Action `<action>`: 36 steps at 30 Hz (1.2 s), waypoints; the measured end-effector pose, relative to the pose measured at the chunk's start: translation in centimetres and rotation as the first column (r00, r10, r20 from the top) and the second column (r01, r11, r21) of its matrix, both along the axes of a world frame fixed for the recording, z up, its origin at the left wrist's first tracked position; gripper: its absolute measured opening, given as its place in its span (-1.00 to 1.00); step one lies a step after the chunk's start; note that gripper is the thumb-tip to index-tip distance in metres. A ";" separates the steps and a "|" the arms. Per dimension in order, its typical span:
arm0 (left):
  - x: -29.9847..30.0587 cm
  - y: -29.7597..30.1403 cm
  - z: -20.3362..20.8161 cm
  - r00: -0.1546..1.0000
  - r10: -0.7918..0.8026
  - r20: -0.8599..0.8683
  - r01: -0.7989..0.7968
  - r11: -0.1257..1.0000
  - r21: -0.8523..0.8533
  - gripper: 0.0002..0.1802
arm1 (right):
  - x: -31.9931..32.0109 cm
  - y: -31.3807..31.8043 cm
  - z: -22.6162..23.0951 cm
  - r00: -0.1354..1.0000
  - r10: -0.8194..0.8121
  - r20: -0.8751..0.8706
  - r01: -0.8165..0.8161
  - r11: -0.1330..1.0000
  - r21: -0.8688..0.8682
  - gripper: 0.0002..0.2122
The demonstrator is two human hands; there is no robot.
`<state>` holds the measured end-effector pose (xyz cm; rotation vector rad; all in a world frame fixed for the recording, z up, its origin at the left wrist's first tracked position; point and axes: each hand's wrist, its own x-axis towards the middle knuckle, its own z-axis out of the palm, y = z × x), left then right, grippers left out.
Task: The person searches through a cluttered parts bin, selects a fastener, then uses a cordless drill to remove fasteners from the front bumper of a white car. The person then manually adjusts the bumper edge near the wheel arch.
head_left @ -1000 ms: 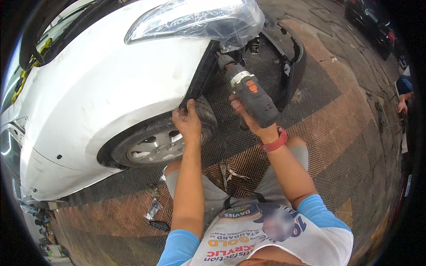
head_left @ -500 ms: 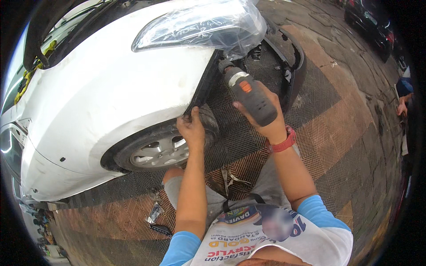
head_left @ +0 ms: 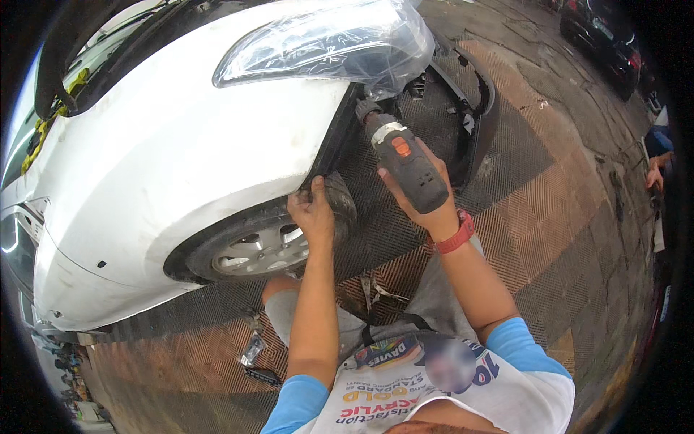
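In my right hand is a black and grey cordless drill with an orange switch. Its chuck end points up and left to the dark edge strip at the front of a white car fender. The drill's tip is too dark to make out. My left hand pinches the lower front corner of the fender's edge, just above the wheel. A headlight wrapped in clear plastic sits above the fender.
A detached dark bumper lies on the ribbed floor mats beyond the drill. Pliers-like tools and a small clear packet lie near my legs. Another person's hand shows at far right, below a dark car.
My right hand and the drill have shifted very slightly left and down. My left hand stays at the fender's corner.
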<state>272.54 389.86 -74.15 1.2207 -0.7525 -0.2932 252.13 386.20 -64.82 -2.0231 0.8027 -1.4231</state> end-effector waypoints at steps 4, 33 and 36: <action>-0.9 0.2 1.1 0.999 0.023 -0.035 -0.020 0.997 0.075 -0.58 | 0.1 -0.5 -0.3 0.999 0.001 0.048 0.000 1.000 -0.026 -0.70; 2.0 1.6 0.1 0.970 -0.221 -0.107 0.224 0.974 0.024 -0.53 | -19.3 11.3 -13.2 0.843 -0.482 -0.238 0.500 0.866 0.018 -0.71; 2.1 1.7 0.1 0.979 -0.184 -0.084 0.187 0.982 0.025 -0.44 | -26.7 15.0 -17.7 0.704 -0.596 -0.387 0.703 0.662 0.259 -0.68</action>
